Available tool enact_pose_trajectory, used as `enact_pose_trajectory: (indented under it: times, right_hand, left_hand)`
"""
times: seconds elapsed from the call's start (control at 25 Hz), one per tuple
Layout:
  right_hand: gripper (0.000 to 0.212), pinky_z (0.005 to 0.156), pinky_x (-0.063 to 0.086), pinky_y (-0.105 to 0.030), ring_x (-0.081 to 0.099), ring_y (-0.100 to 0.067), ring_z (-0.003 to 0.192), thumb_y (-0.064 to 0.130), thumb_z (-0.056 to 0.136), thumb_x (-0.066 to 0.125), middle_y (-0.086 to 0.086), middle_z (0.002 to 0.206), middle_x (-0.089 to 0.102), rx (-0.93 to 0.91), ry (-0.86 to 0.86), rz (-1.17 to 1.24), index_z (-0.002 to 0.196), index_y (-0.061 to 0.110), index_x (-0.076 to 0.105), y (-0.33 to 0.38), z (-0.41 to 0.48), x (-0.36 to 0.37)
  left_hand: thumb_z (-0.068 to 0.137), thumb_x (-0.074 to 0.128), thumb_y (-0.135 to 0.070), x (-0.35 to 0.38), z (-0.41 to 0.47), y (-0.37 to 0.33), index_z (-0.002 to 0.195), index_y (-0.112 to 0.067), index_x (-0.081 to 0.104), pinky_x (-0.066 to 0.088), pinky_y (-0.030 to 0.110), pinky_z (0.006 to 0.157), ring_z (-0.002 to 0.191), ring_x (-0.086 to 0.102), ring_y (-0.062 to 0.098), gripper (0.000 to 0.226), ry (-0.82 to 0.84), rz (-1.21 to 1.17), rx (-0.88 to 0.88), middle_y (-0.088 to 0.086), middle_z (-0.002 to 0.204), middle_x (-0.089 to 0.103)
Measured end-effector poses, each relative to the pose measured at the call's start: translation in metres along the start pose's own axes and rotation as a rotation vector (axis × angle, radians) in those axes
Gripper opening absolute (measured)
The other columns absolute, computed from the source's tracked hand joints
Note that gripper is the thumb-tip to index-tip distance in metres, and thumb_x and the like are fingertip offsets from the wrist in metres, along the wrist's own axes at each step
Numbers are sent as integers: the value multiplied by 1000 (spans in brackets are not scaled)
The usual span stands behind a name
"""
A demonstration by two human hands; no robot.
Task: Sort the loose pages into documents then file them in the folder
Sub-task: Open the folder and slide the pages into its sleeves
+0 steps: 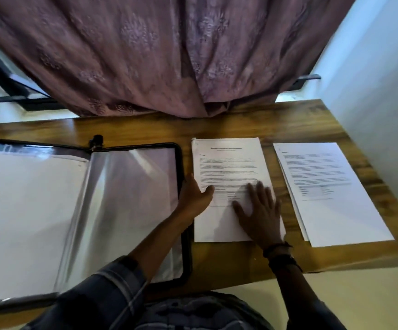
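Note:
A black zip folder (pixel 181 163) lies open on the left of the wooden table, its clear plastic sleeves (pixel 126 191) spread out, with white pages in the left side. To its right sits a stack of printed pages (pixel 229 160). My left hand (pixel 194 196) grips that stack's left edge, thumb on top of the paper. My right hand (pixel 260 215) lies flat on the stack's lower right part, fingers spread. Further right lies a second stack of printed pages (pixel 331 194), slightly fanned, with no hand on it.
The wooden table (pixel 240 127) ends close to a white wall (pixel 383 91) on the right. A mauve patterned curtain (pixel 169 55) hangs down to the table's far edge. A black window frame (pixel 14 91) shows at the back left.

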State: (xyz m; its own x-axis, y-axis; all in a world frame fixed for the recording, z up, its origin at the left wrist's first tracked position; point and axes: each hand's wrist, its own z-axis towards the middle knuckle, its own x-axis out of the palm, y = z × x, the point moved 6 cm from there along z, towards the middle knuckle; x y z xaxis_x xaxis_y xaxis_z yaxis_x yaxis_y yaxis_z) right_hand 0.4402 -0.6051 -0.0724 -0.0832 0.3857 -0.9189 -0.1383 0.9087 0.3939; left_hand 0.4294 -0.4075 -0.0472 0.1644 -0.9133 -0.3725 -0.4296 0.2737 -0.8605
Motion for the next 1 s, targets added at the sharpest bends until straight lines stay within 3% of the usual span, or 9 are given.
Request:
enact_pose_trajectory:
  times: [0.12, 0.28, 0.4, 0.52, 0.6, 0.68, 0.76, 1.0]
  right_hand:
    - [89, 119, 2, -54, 15, -28, 150, 75, 81, 20, -7, 161, 20, -34, -35, -6, 152, 23, 29, 0, -2, 4]
    - [80, 117, 0, -56, 35, -30, 142, 73, 81, 37, -9, 152, 41, -96, -104, 8, 141, 21, 49, 1, 0, 0]
    - [76, 114, 23, -62, 44, -29, 134, 70, 78, 49, -9, 142, 50, -160, -140, 119, 133, 18, 53, 2, 5, -5]
    - [81, 103, 45, -38, 44, -18, 128, 57, 77, 70, -4, 141, 46, -74, -169, 470, 140, 14, 43, 0, 19, -32]
    - [76, 99, 48, -23, 50, -9, 124, 35, 79, 80, 3, 139, 51, -44, -44, 816, 141, 13, 42, 3, 34, -46]
    - [64, 100, 52, -38, 58, -14, 121, 24, 81, 79, 2, 134, 60, -88, 208, 1072, 137, 16, 48, 12, 45, -47]
    - [55, 100, 50, -47, 60, -20, 120, 19, 83, 77, 0, 130, 64, -147, 386, 1117, 133, 18, 54, 28, 45, -45]
    - [34, 92, 56, -41, 67, -14, 108, 7, 84, 73, 5, 116, 71, -159, 257, 1158, 115, 19, 66, 74, 27, -36]
  left_hand:
    - [87, 69, -27, -3, 11, 4, 133, -11, 45, 49, 35, 98, 120, 56, 23, 55, -117, 0, -67, 3, 131, 58]
    - [82, 71, -35, -13, 20, 13, 121, -12, 59, 56, 43, 90, 105, 65, 24, 47, -203, 70, -100, 4, 120, 67]
    - [92, 64, -29, -11, 10, 9, 123, -14, 61, 57, 35, 86, 98, 66, 16, 35, -166, -8, -56, 1, 123, 67]
    - [97, 59, -18, -27, -14, -23, 121, -15, 62, 58, 33, 85, 101, 69, 15, 24, -135, -239, 195, 3, 119, 70]
    - [95, 60, -13, -49, -27, -41, 118, -14, 60, 59, 31, 80, 100, 71, 17, 23, -90, -402, 294, 1, 114, 72]
    - [93, 60, -11, -70, -32, -49, 118, -14, 57, 59, 31, 76, 101, 71, 20, 26, -48, -532, 308, 0, 113, 72]
    - [91, 61, -12, -83, -32, -47, 121, -17, 55, 60, 32, 77, 103, 70, 21, 31, -19, -565, 300, -1, 115, 72]
    - [94, 60, -8, -99, -37, -16, 118, -29, 60, 56, 25, 88, 109, 67, 9, 32, -155, -406, 371, -19, 112, 71]
